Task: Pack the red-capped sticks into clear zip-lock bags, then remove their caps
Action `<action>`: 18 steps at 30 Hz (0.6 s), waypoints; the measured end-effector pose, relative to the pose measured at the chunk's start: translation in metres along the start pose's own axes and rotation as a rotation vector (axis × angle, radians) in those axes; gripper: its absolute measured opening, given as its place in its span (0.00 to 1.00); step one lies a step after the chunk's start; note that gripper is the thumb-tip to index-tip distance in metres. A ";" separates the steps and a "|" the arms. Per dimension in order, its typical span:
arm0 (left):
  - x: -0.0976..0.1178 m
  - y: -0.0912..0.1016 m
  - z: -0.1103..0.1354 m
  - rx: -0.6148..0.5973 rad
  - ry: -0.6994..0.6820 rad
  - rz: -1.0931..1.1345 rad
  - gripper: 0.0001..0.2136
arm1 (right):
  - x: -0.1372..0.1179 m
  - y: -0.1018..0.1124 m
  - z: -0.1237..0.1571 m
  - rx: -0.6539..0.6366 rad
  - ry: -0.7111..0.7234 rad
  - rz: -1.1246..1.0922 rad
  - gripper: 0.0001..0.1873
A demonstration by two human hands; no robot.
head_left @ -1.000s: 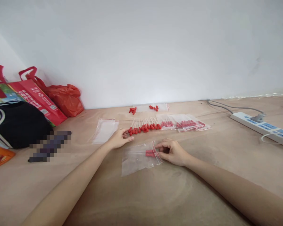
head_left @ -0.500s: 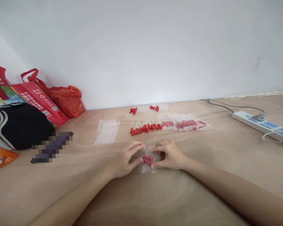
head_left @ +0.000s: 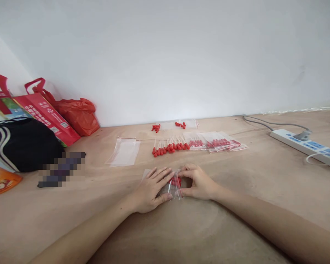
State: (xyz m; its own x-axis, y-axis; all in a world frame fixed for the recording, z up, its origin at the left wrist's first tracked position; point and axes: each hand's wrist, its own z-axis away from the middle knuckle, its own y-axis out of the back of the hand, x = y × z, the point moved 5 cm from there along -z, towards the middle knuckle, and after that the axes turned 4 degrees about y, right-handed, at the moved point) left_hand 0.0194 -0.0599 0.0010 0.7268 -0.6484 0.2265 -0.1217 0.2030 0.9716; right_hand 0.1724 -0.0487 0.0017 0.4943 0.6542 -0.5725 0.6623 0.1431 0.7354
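Red-bulbed droppers [head_left: 176, 181] lie inside a clear zip-lock bag [head_left: 178, 195] on the table in front of me. My left hand [head_left: 150, 190] rests flat over the bag's left part, fingers stretched out, covering much of it. At the bag's right end, by the red zip line, my right hand [head_left: 199, 183] pinches the edge between thumb and fingers. Beyond the hands lies a row of loose droppers [head_left: 170, 147] with clear stems and red bulbs. Filled zip-lock bags [head_left: 222, 142] overlap to their right, and flat zip-lock bags [head_left: 125, 152] are stacked to their left.
Small red bulbs [head_left: 155, 128] and another clear bag [head_left: 191, 124] lie near the wall. A white power strip [head_left: 305, 143] with cables is at right. Carrier bags [head_left: 48, 115], a black drawstring bag [head_left: 30, 146] and an orange packet [head_left: 2, 179] stand at left.
My left hand has flattened down onto the bag, its fingers now spread across it. My right hand stays at the bag's edge. The red bulbs inside show slightly higher and farther right.
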 end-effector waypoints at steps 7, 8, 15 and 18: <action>0.000 0.000 0.001 -0.019 -0.004 -0.023 0.29 | 0.008 0.006 0.002 0.061 -0.145 -0.098 0.03; 0.000 0.000 0.001 -0.021 -0.006 -0.020 0.28 | 0.012 0.010 0.004 0.058 -0.178 -0.113 0.02; -0.003 -0.003 0.002 -0.046 0.004 -0.025 0.24 | 0.014 0.022 0.010 -0.036 -0.073 -0.093 0.11; -0.002 -0.002 0.002 -0.046 0.004 -0.019 0.23 | 0.016 0.021 0.011 -0.074 -0.117 -0.141 0.07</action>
State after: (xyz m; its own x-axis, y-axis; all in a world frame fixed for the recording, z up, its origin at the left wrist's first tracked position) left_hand 0.0168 -0.0600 -0.0014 0.7315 -0.6493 0.2080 -0.0773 0.2241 0.9715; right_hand 0.2001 -0.0432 0.0044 0.4645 0.5337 -0.7067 0.6885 0.2842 0.6672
